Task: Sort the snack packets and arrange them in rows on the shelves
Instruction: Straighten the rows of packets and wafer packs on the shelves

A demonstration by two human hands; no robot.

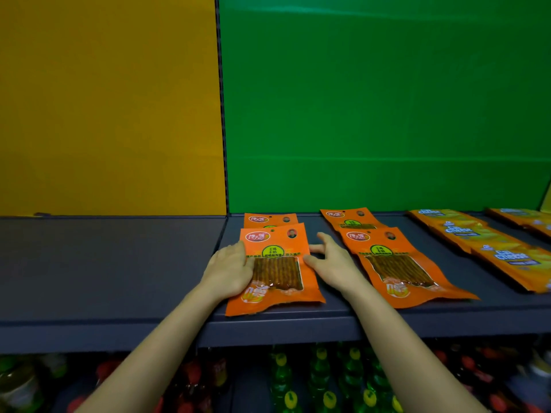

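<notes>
While squaring front orange packet [277,263] on shelf [119,263] over rear packet [269,219], presumably to match neighbouring row [399,263], steadying with left hand [231,268] flat on it, right hand [334,263] open, empty, at its right edge.

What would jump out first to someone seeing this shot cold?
The yellow panel at left and bright green panel at right fill the upper half. Below, the left hand and right hand touch the side edges of an orange snack packet on the dark shelf, with a matching packet to its right.
</notes>
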